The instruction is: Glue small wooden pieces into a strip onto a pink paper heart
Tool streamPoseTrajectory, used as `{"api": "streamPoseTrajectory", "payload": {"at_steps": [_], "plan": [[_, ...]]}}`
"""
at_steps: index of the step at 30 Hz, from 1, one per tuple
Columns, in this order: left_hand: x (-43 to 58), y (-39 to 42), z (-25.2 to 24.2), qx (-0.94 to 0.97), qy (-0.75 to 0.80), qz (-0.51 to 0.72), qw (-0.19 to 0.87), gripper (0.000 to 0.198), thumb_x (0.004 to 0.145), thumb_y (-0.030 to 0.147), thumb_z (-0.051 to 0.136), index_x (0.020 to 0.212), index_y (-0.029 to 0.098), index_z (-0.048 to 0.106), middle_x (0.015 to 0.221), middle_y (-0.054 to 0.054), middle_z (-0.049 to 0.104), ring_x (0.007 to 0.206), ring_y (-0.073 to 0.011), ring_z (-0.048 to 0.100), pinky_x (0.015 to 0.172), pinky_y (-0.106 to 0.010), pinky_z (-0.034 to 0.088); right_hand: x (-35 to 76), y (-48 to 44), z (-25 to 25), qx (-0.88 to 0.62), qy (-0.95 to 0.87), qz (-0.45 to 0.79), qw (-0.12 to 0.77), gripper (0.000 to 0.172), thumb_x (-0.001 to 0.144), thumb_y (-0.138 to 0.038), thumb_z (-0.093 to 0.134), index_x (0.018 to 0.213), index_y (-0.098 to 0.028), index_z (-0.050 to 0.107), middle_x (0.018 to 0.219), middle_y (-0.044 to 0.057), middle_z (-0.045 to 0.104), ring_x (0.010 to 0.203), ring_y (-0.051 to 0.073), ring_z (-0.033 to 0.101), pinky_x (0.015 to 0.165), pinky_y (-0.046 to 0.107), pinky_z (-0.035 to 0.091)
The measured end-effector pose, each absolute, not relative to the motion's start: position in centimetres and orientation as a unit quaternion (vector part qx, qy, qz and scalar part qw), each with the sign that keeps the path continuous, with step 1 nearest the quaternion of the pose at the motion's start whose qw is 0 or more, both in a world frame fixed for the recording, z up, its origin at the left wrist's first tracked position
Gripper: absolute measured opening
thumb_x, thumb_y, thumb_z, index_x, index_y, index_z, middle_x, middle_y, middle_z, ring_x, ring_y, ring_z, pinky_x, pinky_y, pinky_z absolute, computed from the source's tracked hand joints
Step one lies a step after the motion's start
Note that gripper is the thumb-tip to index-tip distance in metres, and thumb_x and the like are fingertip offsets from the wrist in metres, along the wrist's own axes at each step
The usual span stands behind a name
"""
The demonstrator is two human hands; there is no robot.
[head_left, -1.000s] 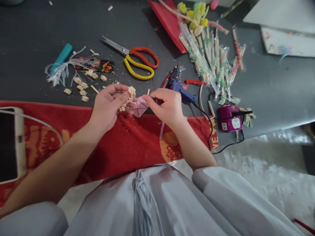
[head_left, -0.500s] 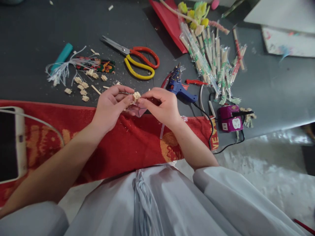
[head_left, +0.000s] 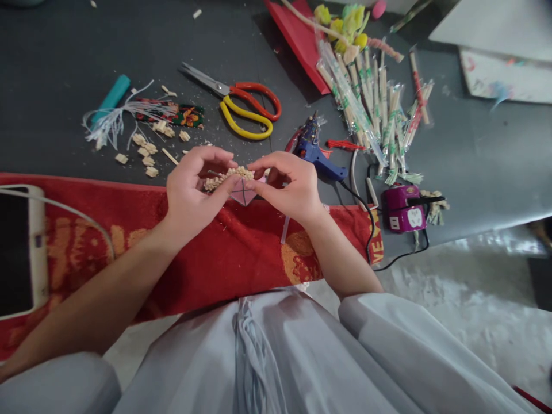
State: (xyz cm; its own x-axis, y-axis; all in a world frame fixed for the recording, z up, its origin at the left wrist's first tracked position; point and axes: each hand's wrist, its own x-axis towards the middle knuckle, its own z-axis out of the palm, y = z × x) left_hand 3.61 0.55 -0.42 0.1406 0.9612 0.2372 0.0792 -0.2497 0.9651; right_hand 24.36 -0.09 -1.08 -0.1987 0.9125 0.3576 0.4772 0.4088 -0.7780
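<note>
In front of me, above the front edge of the table, a bumpy strip of small pale wooden pieces (head_left: 214, 182) is held between my two hands. My left hand (head_left: 192, 187) curls around its left part, thumb in front and fingers behind. The thumb and forefinger of my right hand (head_left: 291, 187) close on its right end. Just below the fingertips shows a pink flat piece with dark crossing lines (head_left: 245, 195); whether it touches the strip I cannot tell. Several loose wooden clusters (head_left: 146, 150) lie beyond my left hand.
Scissors (head_left: 248, 106) with red and yellow handles lie beyond my hands. A blue glue gun (head_left: 321, 160) is right of them, its cord near a purple power socket (head_left: 403, 208). Wrapped chopsticks (head_left: 375, 98) spread at the back right. A phone (head_left: 21, 250) rests on a red towel (head_left: 194, 270).
The wooden strip has turned, so more of its length shows between my hands. My left fingers have lifted and spread a little, and more of the pink piece is visible.
</note>
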Motion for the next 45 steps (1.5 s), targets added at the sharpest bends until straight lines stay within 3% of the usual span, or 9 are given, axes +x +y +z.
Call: {"api": "streamPoseTrajectory", "payload": {"at_steps": [10, 15, 21, 29, 36, 41, 45], "plan": [[3.7, 1.4, -0.4, 0.522, 0.44, 0.458, 0.569, 0.033, 0.073, 0.039, 0.102, 0.093, 0.026, 0.08, 0.09, 0.002, 0.078, 0.084, -0.0166, 0.073, 0.078, -0.032, 0.062, 24.6, 0.0, -1.5, -0.411, -0.788, 0.155, 0.432, 0.02, 0.11, -0.038, 0.066, 0.109, -0.022, 0.078, 0.097, 0.006, 0.081, 0.078, 0.014, 0.071, 0.073, 0.027, 0.059], [3.6, 2.1, -0.8, 0.465, 0.44, 0.437, 0.632, 0.031, 0.069, 0.036, 0.098, 0.091, 0.022, 0.083, 0.083, 0.0, 0.077, 0.074, -0.0132, 0.07, 0.072, -0.026, 0.057, 24.9, 0.2, -1.6, -0.409, -0.804, 0.129, 0.412, 0.027, 0.113, -0.043, 0.06, 0.11, -0.022, 0.077, 0.099, 0.007, 0.081, 0.082, 0.015, 0.072, 0.074, 0.029, 0.061], [3.5, 2.2, -0.8, 0.487, 0.449, 0.4, 0.633, 0.022, 0.07, 0.038, 0.096, 0.076, 0.022, 0.082, 0.074, 0.0, 0.076, 0.065, -0.0124, 0.065, 0.063, -0.024, 0.053, 25.3, 0.3, -1.6, -0.401, -0.814, 0.14, 0.396, 0.031, 0.114, -0.044, 0.055, 0.114, -0.023, 0.077, 0.105, 0.01, 0.081, 0.091, 0.019, 0.076, 0.083, 0.036, 0.066], [3.5, 2.1, -0.5, 0.489, 0.453, 0.4, 0.629, 0.036, 0.063, 0.048, 0.105, 0.074, 0.022, 0.082, 0.076, -0.001, 0.077, 0.067, -0.0138, 0.066, 0.064, -0.024, 0.057, 25.4, 0.4, -2.1, -0.397, -0.818, 0.129, 0.396, 0.026, 0.113, -0.035, 0.057, 0.121, -0.024, 0.079, 0.112, 0.011, 0.08, 0.105, 0.023, 0.076, 0.094, 0.042, 0.067], [3.3, 2.1, -0.9, 0.501, 0.447, 0.398, 0.625, 0.033, 0.068, 0.046, 0.103, 0.076, 0.022, 0.082, 0.076, -0.001, 0.077, 0.068, -0.0153, 0.068, 0.066, -0.026, 0.059, 25.2, 0.5, -2.5, -0.391, -0.818, 0.117, 0.405, 0.028, 0.114, -0.04, 0.057, 0.12, -0.025, 0.08, 0.108, 0.01, 0.078, 0.103, 0.022, 0.076, 0.094, 0.041, 0.066], [3.2, 1.9, -1.0, 0.515, 0.458, 0.403, 0.601, 0.018, 0.073, 0.035, 0.096, 0.075, 0.023, 0.082, 0.073, 0.0, 0.076, 0.065, -0.0141, 0.066, 0.06, -0.024, 0.055, 25.2, 0.6, -3.0, -0.389, -0.816, 0.124, 0.409, 0.03, 0.114, -0.041, 0.056, 0.121, -0.024, 0.08, 0.107, 0.011, 0.078, 0.102, 0.023, 0.075, 0.094, 0.042, 0.065], [3.2, 1.9, -1.0, 0.516, 0.462, 0.402, 0.598, 0.021, 0.072, 0.037, 0.096, 0.075, 0.022, 0.082, 0.071, 0.0, 0.075, 0.062, -0.0123, 0.063, 0.057, -0.022, 0.052, 25.1, 0.5, -3.0, -0.377, -0.817, 0.11, 0.423, 0.028, 0.114, -0.038, 0.057, 0.12, -0.024, 0.08, 0.107, 0.01, 0.078, 0.102, 0.022, 0.076, 0.092, 0.041, 0.065]]}}
